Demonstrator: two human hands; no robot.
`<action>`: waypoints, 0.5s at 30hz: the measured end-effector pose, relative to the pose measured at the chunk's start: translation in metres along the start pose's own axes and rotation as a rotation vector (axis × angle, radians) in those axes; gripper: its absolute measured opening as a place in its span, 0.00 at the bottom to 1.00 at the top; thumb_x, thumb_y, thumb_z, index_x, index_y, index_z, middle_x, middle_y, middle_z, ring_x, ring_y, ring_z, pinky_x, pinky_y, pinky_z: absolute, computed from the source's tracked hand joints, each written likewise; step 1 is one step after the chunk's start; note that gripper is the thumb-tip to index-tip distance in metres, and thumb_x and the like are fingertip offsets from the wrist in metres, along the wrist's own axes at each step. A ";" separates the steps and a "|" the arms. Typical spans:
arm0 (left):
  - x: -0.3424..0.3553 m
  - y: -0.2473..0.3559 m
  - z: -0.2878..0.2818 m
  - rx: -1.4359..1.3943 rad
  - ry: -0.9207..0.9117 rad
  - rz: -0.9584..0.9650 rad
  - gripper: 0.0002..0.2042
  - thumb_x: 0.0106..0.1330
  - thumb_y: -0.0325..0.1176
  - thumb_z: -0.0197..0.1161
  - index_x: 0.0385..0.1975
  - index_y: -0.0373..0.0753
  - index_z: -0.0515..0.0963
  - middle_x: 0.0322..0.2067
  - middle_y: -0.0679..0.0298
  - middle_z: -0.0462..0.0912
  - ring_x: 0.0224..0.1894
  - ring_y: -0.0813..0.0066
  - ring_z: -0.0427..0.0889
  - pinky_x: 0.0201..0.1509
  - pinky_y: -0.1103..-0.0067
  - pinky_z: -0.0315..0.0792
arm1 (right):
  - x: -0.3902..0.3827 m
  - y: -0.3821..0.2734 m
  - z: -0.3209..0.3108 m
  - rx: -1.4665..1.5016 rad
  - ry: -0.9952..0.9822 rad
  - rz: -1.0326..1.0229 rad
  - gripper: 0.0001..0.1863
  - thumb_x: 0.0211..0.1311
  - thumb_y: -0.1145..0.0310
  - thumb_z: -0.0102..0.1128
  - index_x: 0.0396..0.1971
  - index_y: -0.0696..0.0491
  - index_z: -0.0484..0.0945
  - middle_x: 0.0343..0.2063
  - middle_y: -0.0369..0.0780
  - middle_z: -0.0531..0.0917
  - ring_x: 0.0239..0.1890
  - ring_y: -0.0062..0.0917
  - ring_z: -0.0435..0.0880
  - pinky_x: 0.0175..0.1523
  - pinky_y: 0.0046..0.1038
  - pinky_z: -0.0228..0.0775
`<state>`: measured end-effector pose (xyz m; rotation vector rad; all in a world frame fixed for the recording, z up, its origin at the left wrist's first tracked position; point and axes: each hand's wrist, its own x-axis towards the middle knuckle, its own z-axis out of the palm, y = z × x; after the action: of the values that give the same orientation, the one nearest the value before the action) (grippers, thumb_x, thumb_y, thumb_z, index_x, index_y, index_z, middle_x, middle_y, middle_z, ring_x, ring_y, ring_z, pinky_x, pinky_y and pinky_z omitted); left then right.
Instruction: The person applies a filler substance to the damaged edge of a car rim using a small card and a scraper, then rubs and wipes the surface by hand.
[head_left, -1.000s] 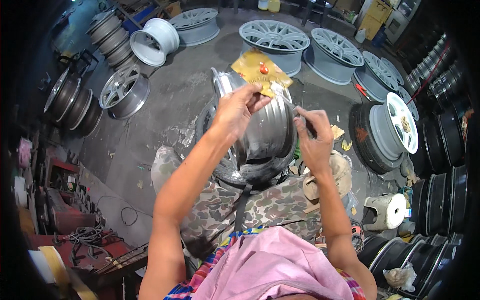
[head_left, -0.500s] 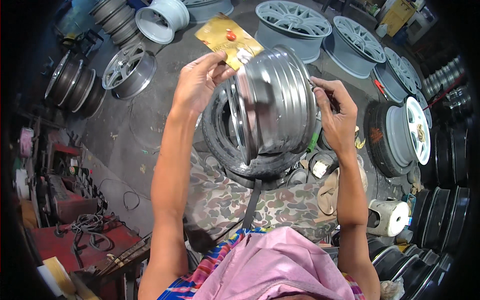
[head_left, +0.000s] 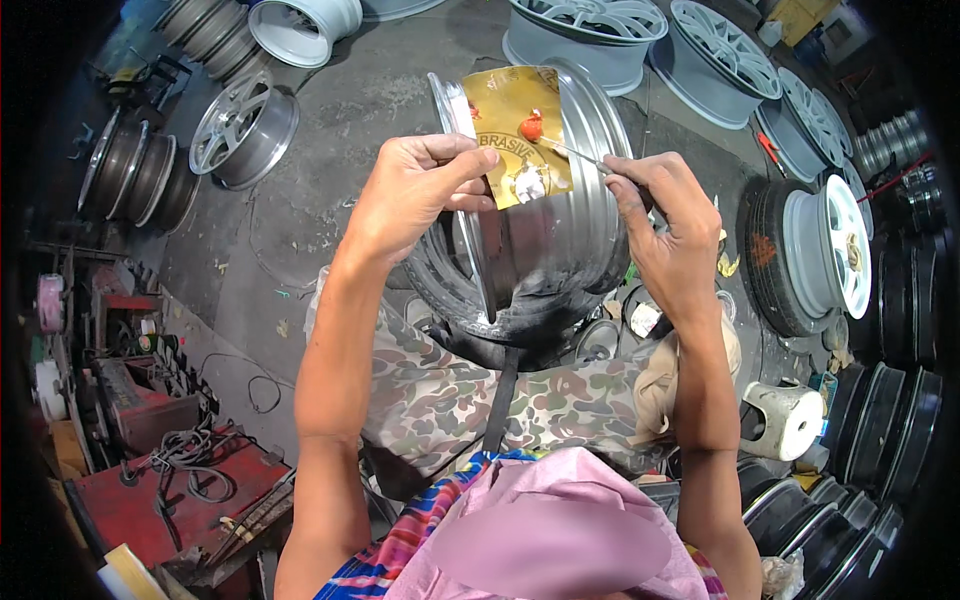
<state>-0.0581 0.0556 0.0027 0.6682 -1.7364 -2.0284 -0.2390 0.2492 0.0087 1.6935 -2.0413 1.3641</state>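
Note:
A silver wheel rim (head_left: 597, 140) rests on its side on a black tyre (head_left: 420, 262) in front of me. My left hand (head_left: 415, 190) pinches the edge of a gold-yellow sandpaper sheet (head_left: 500, 105) above the rim. On the sheet sit a round orange-red blob (head_left: 531, 129), a smaller red smear at its left edge, and a lump of white paste (head_left: 529, 182). My right hand (head_left: 668, 205) grips a thin metal stick (head_left: 580, 154) between thumb and fingers. Its tip points left and reaches the orange-red blob, though I cannot tell whether it touches.
White-grey rims (head_left: 585, 40) line the far right. A tyre with a white rim (head_left: 775, 255) stands at right, near a white plastic container (head_left: 785, 420). Stacked dark rims (head_left: 880, 430) fill the right edge. A red machine (head_left: 150, 500) with coiled cable is at lower left.
The sheet has moved right and toward me, and now lies over the rim's upper part. My right hand's stick now extends to the orange-red blob; earlier it was hardly visible.

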 end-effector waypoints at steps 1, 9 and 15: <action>0.000 0.000 0.001 0.002 0.001 -0.002 0.12 0.69 0.33 0.69 0.42 0.28 0.84 0.37 0.56 0.88 0.34 0.75 0.88 0.42 0.74 0.87 | 0.000 0.001 0.001 0.003 0.000 0.002 0.09 0.63 0.76 0.68 0.43 0.56 0.86 0.32 0.41 0.83 0.30 0.27 0.81 0.34 0.28 0.73; 0.001 -0.001 0.008 -0.003 -0.017 0.019 0.12 0.70 0.32 0.69 0.42 0.27 0.85 0.32 0.61 0.86 0.32 0.78 0.85 0.41 0.76 0.87 | -0.002 0.002 0.005 0.035 -0.032 0.025 0.08 0.64 0.76 0.67 0.42 0.57 0.86 0.31 0.42 0.82 0.30 0.28 0.81 0.35 0.29 0.73; 0.004 -0.012 0.002 0.004 0.029 0.088 0.13 0.71 0.33 0.68 0.42 0.26 0.84 0.33 0.60 0.87 0.33 0.78 0.86 0.43 0.81 0.84 | -0.002 -0.003 0.002 0.128 -0.101 0.106 0.09 0.64 0.77 0.67 0.43 0.57 0.86 0.30 0.42 0.82 0.29 0.28 0.81 0.36 0.28 0.72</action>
<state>-0.0620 0.0571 -0.0095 0.6090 -1.7229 -1.9474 -0.2352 0.2490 0.0076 1.7624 -2.1703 1.5012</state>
